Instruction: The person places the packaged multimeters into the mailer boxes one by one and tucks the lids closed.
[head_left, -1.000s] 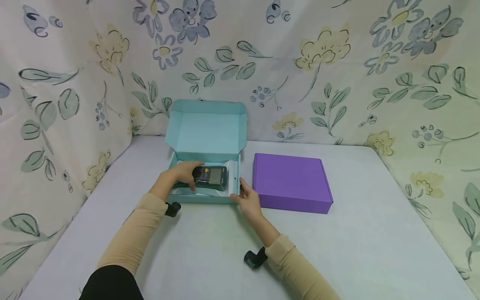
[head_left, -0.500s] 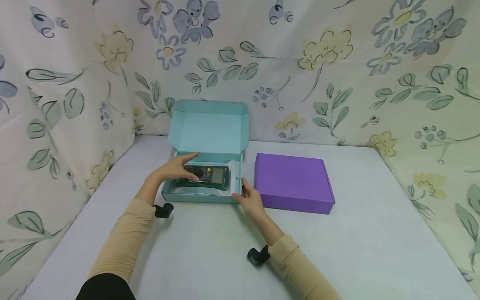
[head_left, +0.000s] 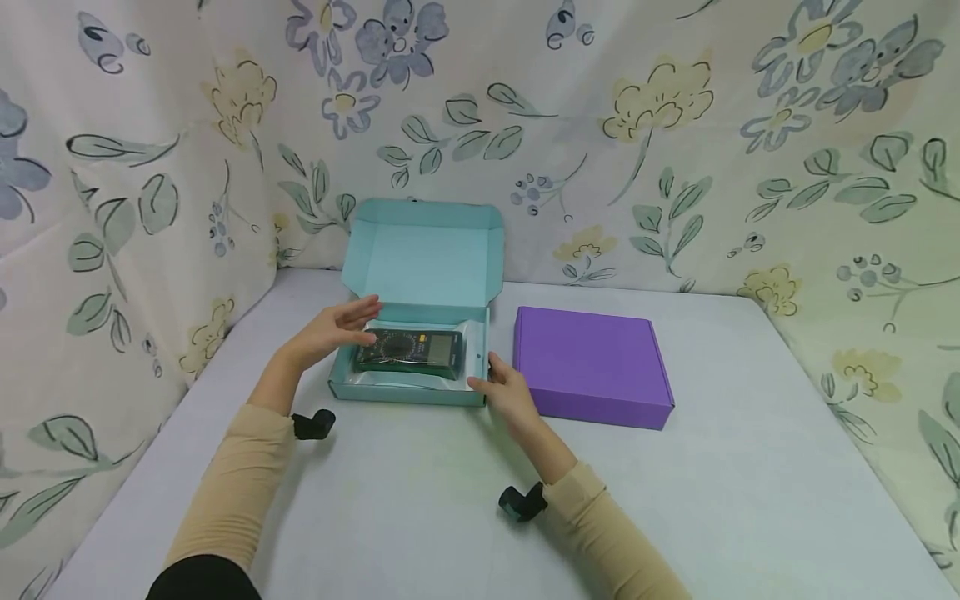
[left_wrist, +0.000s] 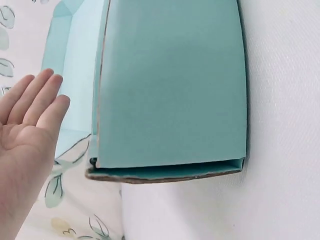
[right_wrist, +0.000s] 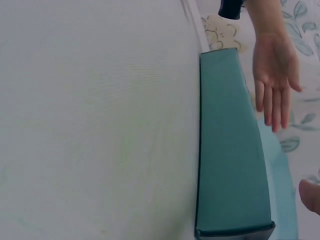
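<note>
A teal cardboard box (head_left: 408,397) lies on the table with its lid (head_left: 423,258) raised at the back. Inside it, in clear plastic wrapping, is a black-and-green digital multimeter (head_left: 411,352). My left hand (head_left: 330,332) hovers over the box's left end, its fingers extended and the palm turned inward; in the head view it overlaps the multimeter's left end. At the right front corner, my right hand (head_left: 512,396) holds the box's right wall, thumb over the rim and fingers on the outside. The right wrist view shows only its thumb (right_wrist: 311,196).
A closed purple box (head_left: 592,358) sits right beside the teal one, close to my right hand. The white-covered table (head_left: 420,500) reaches back to a floral curtain (head_left: 540,125). Black wrist camera mounts (head_left: 313,424) stick out from both wrists.
My left hand has let go of the multimeter and drawn back left and up, its fingers straightening. The multimeter stays in the box. My right hand keeps its place at the corner.
</note>
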